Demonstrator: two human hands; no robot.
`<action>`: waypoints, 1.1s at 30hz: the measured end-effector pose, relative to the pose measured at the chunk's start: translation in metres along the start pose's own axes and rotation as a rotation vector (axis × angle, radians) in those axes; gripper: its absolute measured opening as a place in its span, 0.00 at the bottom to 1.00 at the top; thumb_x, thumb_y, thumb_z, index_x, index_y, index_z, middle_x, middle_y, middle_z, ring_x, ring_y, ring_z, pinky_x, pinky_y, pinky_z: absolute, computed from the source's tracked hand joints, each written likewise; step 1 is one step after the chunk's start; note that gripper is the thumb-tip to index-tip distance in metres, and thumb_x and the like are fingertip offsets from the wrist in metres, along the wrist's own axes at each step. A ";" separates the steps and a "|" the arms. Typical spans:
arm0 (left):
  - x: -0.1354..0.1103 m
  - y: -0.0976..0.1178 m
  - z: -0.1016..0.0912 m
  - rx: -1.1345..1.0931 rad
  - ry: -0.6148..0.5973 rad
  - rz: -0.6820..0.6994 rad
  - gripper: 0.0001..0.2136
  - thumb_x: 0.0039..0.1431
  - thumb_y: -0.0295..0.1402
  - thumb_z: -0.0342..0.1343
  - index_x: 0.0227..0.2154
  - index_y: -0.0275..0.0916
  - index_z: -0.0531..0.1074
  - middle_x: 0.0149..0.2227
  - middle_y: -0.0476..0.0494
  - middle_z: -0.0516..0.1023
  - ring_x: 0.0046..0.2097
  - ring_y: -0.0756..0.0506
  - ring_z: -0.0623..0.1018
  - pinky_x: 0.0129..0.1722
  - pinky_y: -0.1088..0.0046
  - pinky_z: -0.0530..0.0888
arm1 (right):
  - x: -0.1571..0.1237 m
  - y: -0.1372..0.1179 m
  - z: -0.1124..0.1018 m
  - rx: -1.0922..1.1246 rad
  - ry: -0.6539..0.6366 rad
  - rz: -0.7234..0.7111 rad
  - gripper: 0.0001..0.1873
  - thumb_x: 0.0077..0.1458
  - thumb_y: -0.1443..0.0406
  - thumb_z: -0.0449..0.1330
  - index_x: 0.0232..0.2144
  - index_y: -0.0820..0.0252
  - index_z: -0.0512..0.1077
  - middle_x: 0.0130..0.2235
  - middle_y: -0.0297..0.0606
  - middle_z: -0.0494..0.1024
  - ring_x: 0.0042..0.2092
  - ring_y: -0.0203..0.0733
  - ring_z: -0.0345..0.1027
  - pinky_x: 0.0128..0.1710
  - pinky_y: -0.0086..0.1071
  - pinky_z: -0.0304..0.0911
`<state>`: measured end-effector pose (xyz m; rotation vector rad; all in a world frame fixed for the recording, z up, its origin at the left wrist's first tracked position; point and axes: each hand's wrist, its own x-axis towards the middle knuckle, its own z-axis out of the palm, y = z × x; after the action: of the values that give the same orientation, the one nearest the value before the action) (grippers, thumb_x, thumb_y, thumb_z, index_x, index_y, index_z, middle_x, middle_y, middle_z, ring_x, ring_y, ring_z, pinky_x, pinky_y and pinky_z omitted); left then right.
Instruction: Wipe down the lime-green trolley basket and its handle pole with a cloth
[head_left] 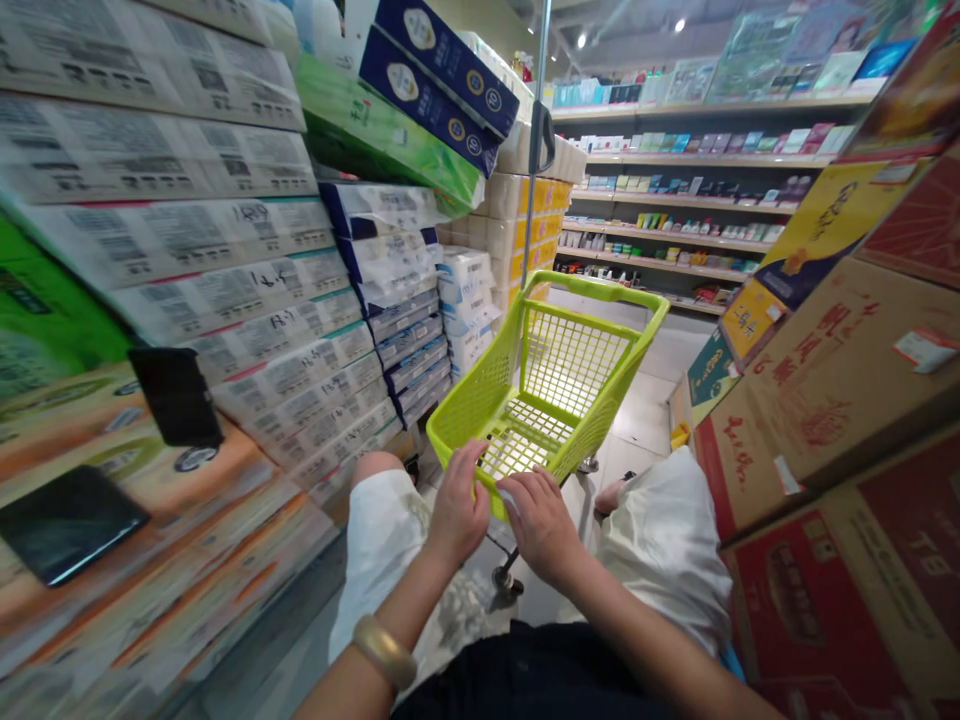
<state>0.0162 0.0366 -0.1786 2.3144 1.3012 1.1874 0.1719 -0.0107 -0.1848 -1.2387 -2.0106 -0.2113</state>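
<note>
Both hands meet the near rim of a lime-green shopping cart, close beside each other. The left hand grips that rim near its corner, fingers bent together over the plastic with almost no opening. The right hand lies just beside it, fingers half curled down against the rim; a small whitish piece shows beneath them, and I cannot tell what it is or how firmly this hand closes. A gold-coloured bangle circles the left forearm. The cart stands directly in front of the person, between two knees in white clothing, its latticed basket stretching away to a raised far end. One caster shows below the near end, on a pale tiled floor. To the left, a black phone and a flat dark device rest on orange-patterned packs. Behind these rise stacked white packs, with a green pack and dark blue packs tilted on top farther along. Brown cartons and a red carton line the right side, a yellow box leaning above. Past the cart, a slim pole stands before stocked shelves.
</note>
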 end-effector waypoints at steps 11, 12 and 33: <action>-0.009 0.026 0.004 0.144 -0.241 0.111 0.19 0.49 0.37 0.59 0.45 0.40 0.66 0.47 0.37 0.72 0.54 0.35 0.70 0.61 0.45 0.63 | 0.009 0.040 -0.019 -0.070 0.096 0.181 0.12 0.64 0.68 0.49 0.46 0.56 0.69 0.43 0.39 0.77 0.49 0.42 0.69 0.62 0.43 0.47; -0.010 0.026 0.007 0.170 -0.228 0.103 0.21 0.48 0.38 0.60 0.45 0.40 0.65 0.48 0.36 0.71 0.55 0.34 0.70 0.60 0.44 0.63 | 0.008 0.034 -0.017 -0.061 0.087 0.171 0.12 0.64 0.68 0.49 0.46 0.56 0.69 0.43 0.39 0.77 0.48 0.42 0.69 0.62 0.43 0.47; -0.024 0.011 0.011 0.342 -0.098 0.096 0.17 0.54 0.37 0.56 0.46 0.39 0.63 0.47 0.36 0.71 0.58 0.34 0.69 0.59 0.46 0.64 | 0.014 0.012 -0.016 0.045 -0.030 0.129 0.06 0.61 0.64 0.53 0.38 0.53 0.70 0.39 0.34 0.76 0.45 0.40 0.69 0.63 0.42 0.43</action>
<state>0.0242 0.0125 -0.1924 2.6623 1.4687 0.9217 0.1865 -0.0030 -0.1669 -1.3451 -1.9416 -0.0846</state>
